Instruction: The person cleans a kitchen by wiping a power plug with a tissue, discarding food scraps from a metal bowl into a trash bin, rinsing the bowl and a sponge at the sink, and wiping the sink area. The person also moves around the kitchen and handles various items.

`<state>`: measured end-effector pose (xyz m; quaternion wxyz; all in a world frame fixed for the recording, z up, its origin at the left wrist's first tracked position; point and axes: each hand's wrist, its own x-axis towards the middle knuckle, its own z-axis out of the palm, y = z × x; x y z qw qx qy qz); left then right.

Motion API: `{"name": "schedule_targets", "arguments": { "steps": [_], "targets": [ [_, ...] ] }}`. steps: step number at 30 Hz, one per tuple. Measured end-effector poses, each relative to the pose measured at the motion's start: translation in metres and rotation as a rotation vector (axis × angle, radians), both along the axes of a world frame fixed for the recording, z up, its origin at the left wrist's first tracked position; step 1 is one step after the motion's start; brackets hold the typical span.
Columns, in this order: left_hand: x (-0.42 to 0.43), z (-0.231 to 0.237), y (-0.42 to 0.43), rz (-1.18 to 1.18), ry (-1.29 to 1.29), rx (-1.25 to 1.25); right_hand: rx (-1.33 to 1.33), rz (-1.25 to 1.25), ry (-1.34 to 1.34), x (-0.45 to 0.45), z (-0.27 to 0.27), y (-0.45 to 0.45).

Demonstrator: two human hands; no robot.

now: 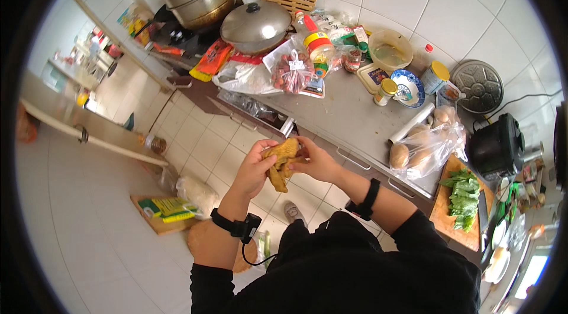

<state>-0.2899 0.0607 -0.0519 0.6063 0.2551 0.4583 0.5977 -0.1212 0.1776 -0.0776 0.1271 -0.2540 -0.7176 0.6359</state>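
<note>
A crumpled yellow-brown cloth [280,165] is held in front of me, above the tiled floor and beside the counter's edge. My left hand [254,168] grips its left side, with the thumb pressed on the front. The right side is pinched by my right hand [318,162], its fingers partly hidden behind the folds. One end of the cloth dangles below both hands. Just beyond them, a drawer [255,110] stands pulled out from the counter, with clear plastic inside.
The metal counter [341,110] holds a bag of red fruit [290,73], an oil bottle [320,45] and a bag of potatoes [419,149]. Leafy greens [463,198] and a knife [483,214] lie on a cutting board [437,220]. A lidded wok [255,30] sits at the back left.
</note>
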Motion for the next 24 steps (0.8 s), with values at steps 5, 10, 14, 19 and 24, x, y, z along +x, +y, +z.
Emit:
{"name": "schedule_targets", "arguments": {
  "steps": [5,10,14,19,24],
  "targets": [
    [-0.023,-0.002,0.047,-0.245,0.027,0.093,-0.02,-0.182,-0.018,-0.001,-0.011,0.006],
    [-0.01,-0.015,0.103,-0.509,-0.129,0.136,-0.026,-0.459,0.007,0.014,-0.037,0.027],
    [-0.018,-0.043,0.139,-0.454,0.215,0.011,0.274,-0.749,-0.197,0.039,-0.055,0.073],
    [-0.074,-0.066,0.174,-0.371,0.702,-0.008,0.924,-0.731,-0.848,0.031,-0.069,0.132],
    [-0.126,-0.048,0.171,-0.232,0.9,-0.025,0.73,-0.565,-0.43,-0.059,-0.076,0.198]
  ]
}}
